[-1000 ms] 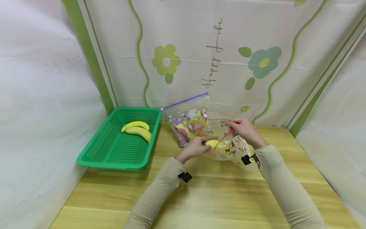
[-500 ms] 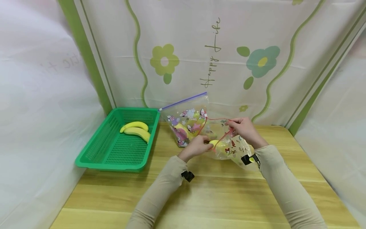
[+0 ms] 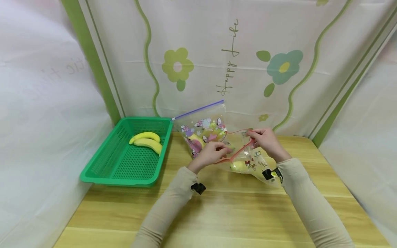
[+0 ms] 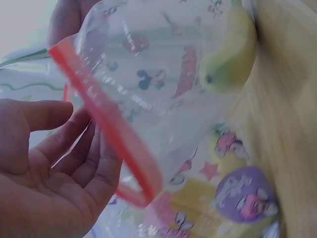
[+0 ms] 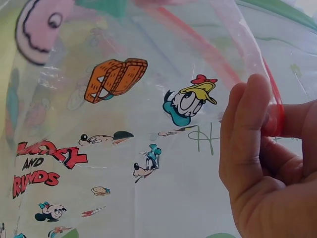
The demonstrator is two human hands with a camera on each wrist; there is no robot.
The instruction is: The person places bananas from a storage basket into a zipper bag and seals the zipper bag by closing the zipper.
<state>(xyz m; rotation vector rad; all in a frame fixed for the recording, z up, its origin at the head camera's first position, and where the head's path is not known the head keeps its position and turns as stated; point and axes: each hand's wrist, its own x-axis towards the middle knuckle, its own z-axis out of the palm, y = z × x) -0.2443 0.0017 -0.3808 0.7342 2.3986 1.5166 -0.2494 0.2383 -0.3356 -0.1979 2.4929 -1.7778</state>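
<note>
Right hand (image 3: 266,140) pinched the red zip rim of the clear cartoon-printed plastic bag (image 3: 248,160); left hand (image 3: 212,154) held the rim's other end, fingers loosely curled. Bag with yellow banana (image 3: 238,166) lay right of the green plastic basket (image 3: 124,165).

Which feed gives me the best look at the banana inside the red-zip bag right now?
The left wrist view: the banana fills the upper right, seen through the red-zip bag against the table. The head view shows it small, low in the bag below both hands. The right wrist view shows only printed film, no banana.
</note>
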